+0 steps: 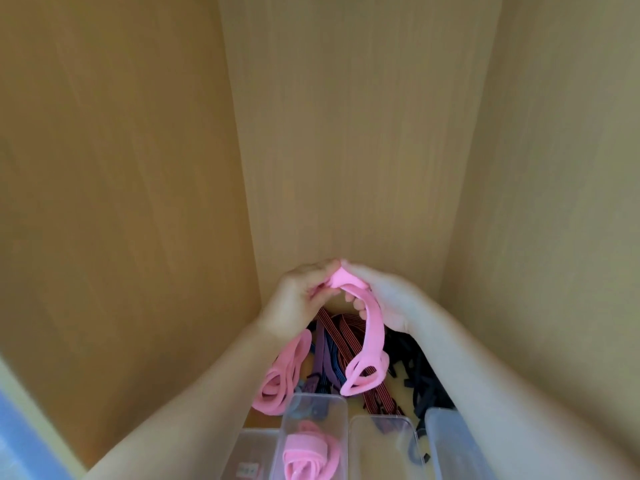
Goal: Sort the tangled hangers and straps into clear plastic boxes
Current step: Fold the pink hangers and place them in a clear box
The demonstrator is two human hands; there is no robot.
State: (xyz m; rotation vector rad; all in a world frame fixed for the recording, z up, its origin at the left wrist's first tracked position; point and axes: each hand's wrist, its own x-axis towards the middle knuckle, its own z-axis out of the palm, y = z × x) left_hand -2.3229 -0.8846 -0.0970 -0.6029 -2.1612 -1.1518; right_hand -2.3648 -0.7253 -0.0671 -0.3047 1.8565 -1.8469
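Observation:
Both my hands hold one pink strap [372, 332] up inside a wooden cupboard. My left hand [296, 299] pinches its top fold and my right hand [384, 294] grips it beside that. The strap's looped ends hang down on both sides over a tangled pile of striped red, purple and blue straps [329, 355]. Black straps [415, 372] lie to the right of the pile. A clear plastic box [341, 427] below holds a folded pink strap [304, 455].
Wooden cupboard walls close in on the left [121, 202], back [346, 133] and right [554, 202]. More clear boxes stand at the bottom: an empty-looking one [360, 452], one at the right [446, 441] and a low labelled one at the left [249, 459].

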